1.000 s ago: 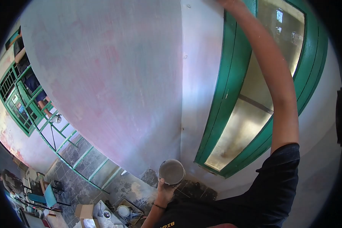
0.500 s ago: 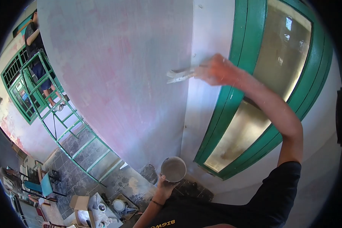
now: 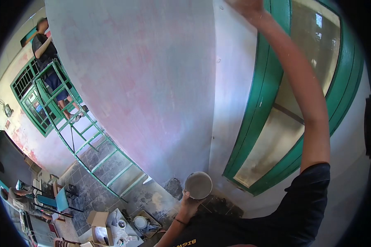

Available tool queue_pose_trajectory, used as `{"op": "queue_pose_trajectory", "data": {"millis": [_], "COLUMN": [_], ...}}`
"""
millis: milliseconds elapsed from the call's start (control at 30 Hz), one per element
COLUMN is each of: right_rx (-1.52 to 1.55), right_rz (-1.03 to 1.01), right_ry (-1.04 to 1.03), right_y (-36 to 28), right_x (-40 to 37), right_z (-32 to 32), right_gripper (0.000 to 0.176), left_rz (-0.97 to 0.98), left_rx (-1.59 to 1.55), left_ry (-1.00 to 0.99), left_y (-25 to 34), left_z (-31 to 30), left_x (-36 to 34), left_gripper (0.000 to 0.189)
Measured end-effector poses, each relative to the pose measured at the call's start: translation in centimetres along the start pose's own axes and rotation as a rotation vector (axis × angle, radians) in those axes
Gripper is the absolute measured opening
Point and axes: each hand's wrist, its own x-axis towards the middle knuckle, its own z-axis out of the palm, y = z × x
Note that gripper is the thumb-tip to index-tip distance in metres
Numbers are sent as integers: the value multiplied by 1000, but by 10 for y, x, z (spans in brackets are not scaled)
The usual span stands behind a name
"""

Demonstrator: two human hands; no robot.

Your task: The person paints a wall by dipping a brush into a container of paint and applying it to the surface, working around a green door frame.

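My left hand point(image 3: 189, 206) holds a round grey bucket point(image 3: 198, 185) low in front of my body, its thumb over the rim. The inside of the bucket looks grey. My right arm stretches upward, with my right hand point(image 3: 248, 7) at the top edge of the view, in front of the white wall corner beside the green door frame point(image 3: 251, 123). Its fingers are cut off by the edge, and no brush shows there. The broad wall point(image 3: 144, 82) has pale grey paint with pink patches.
A green scaffold point(image 3: 84, 152) stands at the left with a person point(image 3: 45, 49) on it. Another person point(image 3: 22, 201) is at the lower left near chairs point(image 3: 62, 199). An open cardboard box point(image 3: 99, 220) and a cluttered white table point(image 3: 121, 230) lie below.
My right hand has moved up from mid-wall to the top edge, and the brush it held has left the view. The bucket appears slightly further right as the view shifts.
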Motion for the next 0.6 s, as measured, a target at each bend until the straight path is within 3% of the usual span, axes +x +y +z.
{"op": "queue_pose_trajectory", "data": {"millis": [33,67,100,267,300,333,400,500,567,600], "right_rx": [-97,43,184,365,364,446,576,672,673,732], "right_rz": [12,-84,-174,13,8,57,343,876,1058,1334], "right_ry": [-137,-80,-22,-246,-447,-406,-534,-737,-605,-602], "right_y": [-13,-28,-45,-126,-146,-170,-206,-240,-264,-281], "right_x": [-16,-51,-90,-228,-267,-291,-313,-337,-359,-371], "right_z": [-1,1,-1,-67,-91,-111,-160,-222,-262,-285], "right_gripper": [21,13,18,18,17,19,9,14,15,15], "left_rz": [2,4,6,9,-6,-17,-34,-26,-4,3], "left_rx": [-7,-13,-17,-24,-44,-36,-11,-29,-29,-29], "left_ry": [24,48,76,43,46,53,71,141,68,39], "left_y": [-2,-3,-2,2,-1,-4,0,-5,-6,-6], "left_z": [-5,-10,-13,-10,-11,-10,-6,-10,-9,-8], "left_x": [-2,-5,-7,-12,-13,-15,-17,-19,-20,-19], "left_gripper": [90,90,89,86,85,85,83,83,85,86]}}
